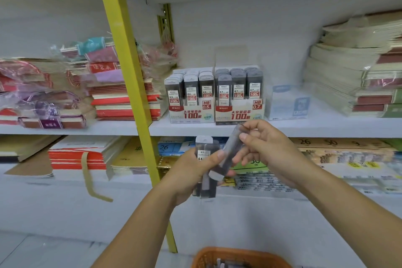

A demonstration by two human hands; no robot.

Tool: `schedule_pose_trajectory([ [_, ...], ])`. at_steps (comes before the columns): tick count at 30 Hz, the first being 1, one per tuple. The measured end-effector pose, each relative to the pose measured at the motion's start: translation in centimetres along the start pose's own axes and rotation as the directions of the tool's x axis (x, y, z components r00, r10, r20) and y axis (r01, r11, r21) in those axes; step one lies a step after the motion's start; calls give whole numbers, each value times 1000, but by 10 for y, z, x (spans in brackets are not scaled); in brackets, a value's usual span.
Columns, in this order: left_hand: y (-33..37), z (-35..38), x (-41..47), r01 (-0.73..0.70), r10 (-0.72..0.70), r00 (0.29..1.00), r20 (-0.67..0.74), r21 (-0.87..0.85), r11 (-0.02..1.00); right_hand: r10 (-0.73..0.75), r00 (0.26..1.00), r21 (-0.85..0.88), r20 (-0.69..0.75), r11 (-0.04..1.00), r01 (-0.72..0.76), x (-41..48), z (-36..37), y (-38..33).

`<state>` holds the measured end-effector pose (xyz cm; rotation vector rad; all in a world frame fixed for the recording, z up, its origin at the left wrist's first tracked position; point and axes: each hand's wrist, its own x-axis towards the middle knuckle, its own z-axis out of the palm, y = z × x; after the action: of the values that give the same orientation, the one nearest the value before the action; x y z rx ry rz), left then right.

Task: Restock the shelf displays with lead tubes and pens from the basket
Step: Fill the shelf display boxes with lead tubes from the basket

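Observation:
My left hand [191, 172] grips a small bunch of grey lead tubes [204, 148], label marked 0.5, upright in front of the lower shelf. My right hand [265, 148] pinches one more lead tube [232, 148], tilted, its lower end against the bunch. On the middle shelf stand two display boxes: the HB 0.5 box [191, 113] on the left and the HB 0.7 box [239, 112] on the right, both packed with upright tubes. An orange basket [239, 257] sits at the bottom edge below my arms.
A yellow upright post [128, 85] splits the shelving. Stacks of notebooks [121, 93] fill the left; pale exercise books [352, 76] pile up at the right. A clear blue-labelled box [289, 104] stands right of the displays. The lower shelf [282, 198] holds paper pads and packets.

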<state>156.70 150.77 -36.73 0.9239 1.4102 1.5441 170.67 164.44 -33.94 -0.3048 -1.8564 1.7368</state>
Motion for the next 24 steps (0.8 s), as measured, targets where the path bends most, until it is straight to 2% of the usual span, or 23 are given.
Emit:
schedule_pose_trajectory([
  [4, -3, -8, 1, 56, -54, 996, -67, 32, 998, -10, 999, 30, -43, 999, 12, -4, -8, 0],
  [9, -3, -12, 4, -22, 9, 982, -191, -62, 998, 50, 997, -122, -51, 991, -56, -7, -18, 8],
  [14, -3, -10, 7, -66, 49, 960, -277, -51, 997, 78, 996, -277, -50, 957, -89, -10, -12, 5],
  [19, 5, -11, 9, -103, 77, 959, -271, -80, 992, 61, 995, -459, 80, 888, -17, -7, 5, 1],
  [22, 10, -16, 10, -141, 102, 958, -267, -130, 982, 71, 982, -462, 176, 887, 19, 0, 16, -3],
  [24, 16, -24, 11, -180, 131, 953, -274, -160, 971, -6, 984, -442, 179, 893, 85, 10, 23, -13],
])
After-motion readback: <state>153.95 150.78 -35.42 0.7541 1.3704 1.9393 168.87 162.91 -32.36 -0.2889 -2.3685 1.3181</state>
